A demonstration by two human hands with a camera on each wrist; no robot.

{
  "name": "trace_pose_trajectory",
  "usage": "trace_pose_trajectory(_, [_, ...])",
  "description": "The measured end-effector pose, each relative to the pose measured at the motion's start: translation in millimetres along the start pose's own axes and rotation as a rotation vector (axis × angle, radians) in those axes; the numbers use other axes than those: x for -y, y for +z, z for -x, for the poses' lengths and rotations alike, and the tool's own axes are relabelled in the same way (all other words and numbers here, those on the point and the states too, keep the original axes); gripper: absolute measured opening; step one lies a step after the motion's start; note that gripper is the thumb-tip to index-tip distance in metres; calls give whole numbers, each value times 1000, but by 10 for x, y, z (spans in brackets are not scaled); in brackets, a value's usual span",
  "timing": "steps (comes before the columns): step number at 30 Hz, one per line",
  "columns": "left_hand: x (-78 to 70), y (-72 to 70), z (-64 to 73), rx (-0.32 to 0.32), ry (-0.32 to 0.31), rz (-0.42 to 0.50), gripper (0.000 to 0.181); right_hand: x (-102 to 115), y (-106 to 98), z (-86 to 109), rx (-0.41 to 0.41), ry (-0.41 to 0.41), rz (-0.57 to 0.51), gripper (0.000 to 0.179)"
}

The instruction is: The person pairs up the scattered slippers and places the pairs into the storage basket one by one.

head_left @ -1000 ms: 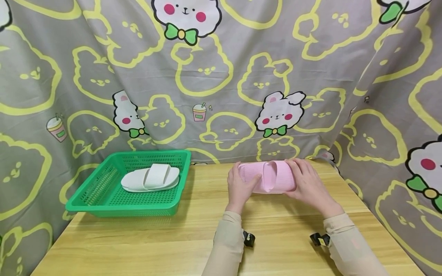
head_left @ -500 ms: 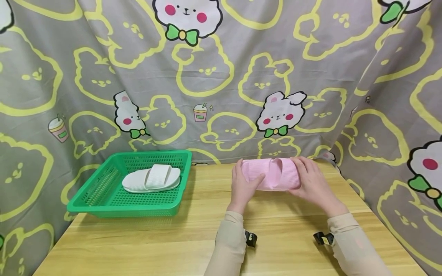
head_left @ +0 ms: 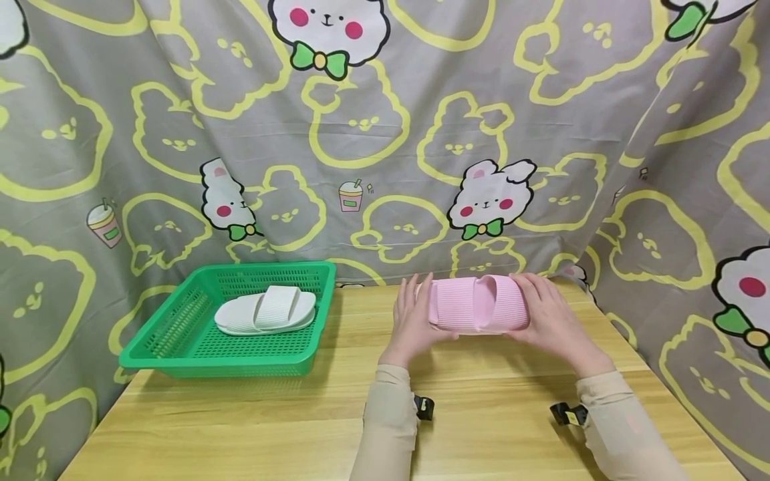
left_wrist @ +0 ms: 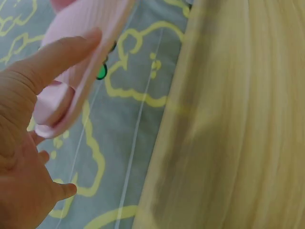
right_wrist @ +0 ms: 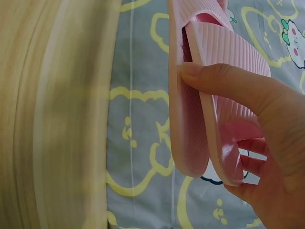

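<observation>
A pair of pink slippers (head_left: 458, 304), ribbed on the straps, is held up near the table's back edge. In the right wrist view the slippers (right_wrist: 209, 105) lie face to face, one strap tucked into the other. My right hand (head_left: 550, 321) grips their right end, thumb across the edges and fingers behind. At the left end, my left hand (head_left: 415, 324) has its fingers stretched upward and spread. The left wrist view shows that hand's (left_wrist: 28, 129) thumb straight along a slipper's side; part of the fingers is hidden.
A green plastic basket (head_left: 222, 366) stands on the left of the wooden table (head_left: 252, 427), with white slippers (head_left: 265, 310) inside. A patterned grey curtain (head_left: 385, 133) hangs behind the table and along the sides. Black wrist devices (head_left: 568, 414) sit below both hands.
The pink slippers have moved slightly right and up. My left hand's fingers have straightened and shifted left off the strap, and its thumb has dropped to the lower edge. The right hand keeps its grip.
</observation>
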State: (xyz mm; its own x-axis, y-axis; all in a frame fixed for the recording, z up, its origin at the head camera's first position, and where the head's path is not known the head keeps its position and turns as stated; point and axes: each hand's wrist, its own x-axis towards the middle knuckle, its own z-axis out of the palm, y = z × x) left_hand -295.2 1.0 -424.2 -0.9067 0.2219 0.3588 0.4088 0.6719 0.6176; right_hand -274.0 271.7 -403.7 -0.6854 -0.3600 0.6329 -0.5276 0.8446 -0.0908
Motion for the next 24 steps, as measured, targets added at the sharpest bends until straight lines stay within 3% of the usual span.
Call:
trace_pose_trajectory(9, [18, 50, -1, 25, 40, -102, 125, 14, -40, -2, 15, -9, -5, 110])
trace_pose_trajectory(24, [-58, 117, -11, -23, 108, -130, 117, 18, -102, -24, -1, -33, -43, 106])
